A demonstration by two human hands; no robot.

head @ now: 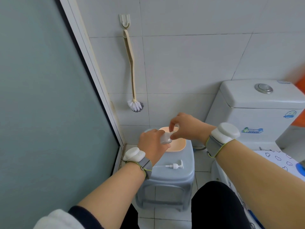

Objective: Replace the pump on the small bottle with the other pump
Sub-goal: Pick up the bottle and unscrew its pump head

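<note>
A small clear bottle is held above a peach square bowl on a grey plastic stool. My left hand grips the bottle's body from the left. My right hand pinches the pump at the bottle's top with fingertips; the pump itself is mostly hidden by my fingers. A second white pump with its long dip tube lies flat on the stool's near part, apart from both hands.
A toilet brush hangs on the tiled wall behind. A white toilet cistern stands at the right. A frosted glass door fills the left. My black-clad knees are below the stool.
</note>
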